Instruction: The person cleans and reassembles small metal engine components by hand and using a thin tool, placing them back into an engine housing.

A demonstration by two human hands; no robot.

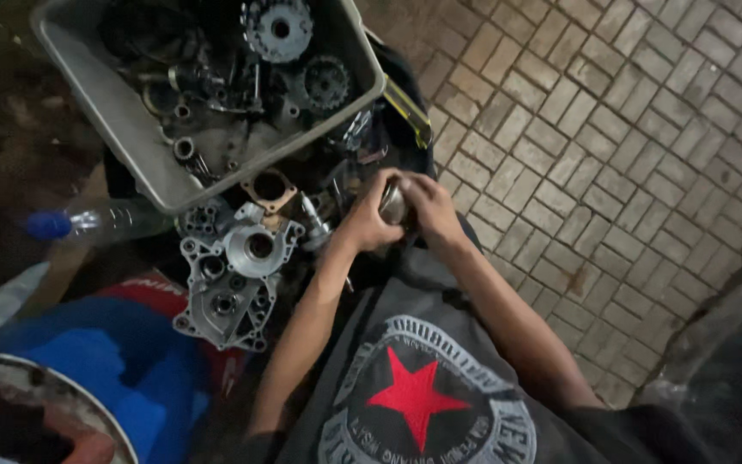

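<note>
Where both meet, left hand, right hand clasp metal part; mostly hidden.

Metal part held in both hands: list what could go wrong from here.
1. Both hands, left hand and right hand, grip the small metal part above a cluttered heap; if it slips, it could vanish among the loose pieces.
2. The grey tray of gears sits tilted on the pile's edge and might slide.
3. The scene is dim, so small parts are hard to see.

you gripped a glossy metal part; the engine casing looked matt cast metal, the tray dull grey plastic, the paving rough brick.
</note>
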